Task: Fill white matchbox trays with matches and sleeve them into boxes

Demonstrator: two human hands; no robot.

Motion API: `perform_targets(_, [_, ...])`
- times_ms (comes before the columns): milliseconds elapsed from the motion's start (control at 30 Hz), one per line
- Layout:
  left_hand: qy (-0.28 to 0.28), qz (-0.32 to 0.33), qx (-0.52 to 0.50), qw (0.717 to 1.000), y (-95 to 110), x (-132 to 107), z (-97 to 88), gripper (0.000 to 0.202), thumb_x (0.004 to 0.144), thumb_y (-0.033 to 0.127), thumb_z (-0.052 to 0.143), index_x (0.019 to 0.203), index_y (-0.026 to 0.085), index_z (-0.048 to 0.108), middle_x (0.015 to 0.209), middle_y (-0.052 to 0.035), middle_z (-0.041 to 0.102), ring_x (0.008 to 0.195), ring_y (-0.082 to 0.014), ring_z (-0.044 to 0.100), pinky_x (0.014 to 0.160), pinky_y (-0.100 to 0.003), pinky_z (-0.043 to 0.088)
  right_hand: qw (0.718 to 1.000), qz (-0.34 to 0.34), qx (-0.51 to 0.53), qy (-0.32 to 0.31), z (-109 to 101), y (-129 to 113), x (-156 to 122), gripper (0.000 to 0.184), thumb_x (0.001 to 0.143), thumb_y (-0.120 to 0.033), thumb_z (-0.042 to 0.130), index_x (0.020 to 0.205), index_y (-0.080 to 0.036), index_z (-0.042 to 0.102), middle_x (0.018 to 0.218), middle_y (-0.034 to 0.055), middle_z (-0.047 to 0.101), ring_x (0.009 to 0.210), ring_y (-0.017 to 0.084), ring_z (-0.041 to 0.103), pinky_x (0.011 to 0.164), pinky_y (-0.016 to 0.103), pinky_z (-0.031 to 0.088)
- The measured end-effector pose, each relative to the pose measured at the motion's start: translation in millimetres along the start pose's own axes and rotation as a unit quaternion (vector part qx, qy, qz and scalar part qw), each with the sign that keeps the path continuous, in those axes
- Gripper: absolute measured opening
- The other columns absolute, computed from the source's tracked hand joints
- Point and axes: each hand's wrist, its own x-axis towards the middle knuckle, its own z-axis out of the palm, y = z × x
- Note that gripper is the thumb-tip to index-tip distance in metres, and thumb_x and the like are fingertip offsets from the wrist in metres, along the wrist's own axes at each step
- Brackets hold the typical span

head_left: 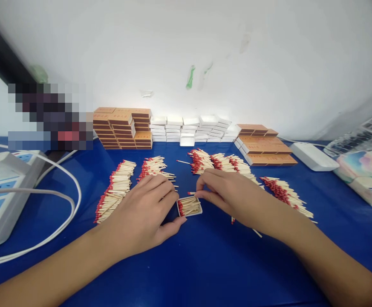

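A small white matchbox tray (189,207) lies on the blue table (205,264), filled with red-tipped matches. My left hand (147,213) curls round the tray's left end, thumb below and fingers above it. My right hand (227,192) pinches the tray's upper right edge, where a match tip pokes out beside the fingertips. Rows of loose matches lie behind: one at the left (115,189), another (155,167), a pile (217,163) at the centre and one at the right (284,194).
Against the white wall stand stacks of orange matchbox sleeves (123,128), white inner trays (188,128) and more orange sleeves (262,149). A power strip (0,192) with white cables lies at the left. A white adapter (310,155) and wrapped packets (364,170) sit at the right.
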Motion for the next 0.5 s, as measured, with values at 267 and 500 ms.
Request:
perform_targets(267, [-0.002,-0.002,-0.006,1.000,0,-2,0.4,0.022,0.103,0.035,0.066,0.102,0.014,0.071,0.098,-0.0090,0.070,0.104,-0.0305,0.065,0.095,-0.050,0.054,0.999,-0.048,-0.015,0.011,4,-18,-2,0.017,0.112,-0.031,0.058,0.106,-0.019,0.068,0.104,0.0062,0.075,0.087,0.021,0.069,0.071,0.033,0.046])
perform_targets(500, [0.001,-0.003,-0.005,1.000,0,-2,0.0,0.023,0.103,0.036,0.067,0.107,0.013,0.072,0.102,-0.0096,0.071,0.107,-0.0307,0.065,0.098,-0.050,0.054,0.999,-0.036,0.020,0.028,0,2,-8,0.008,0.104,-0.020,0.063,0.097,-0.022,0.065,0.097,0.0015,0.071,0.083,0.018,0.063,0.070,0.031,0.040])
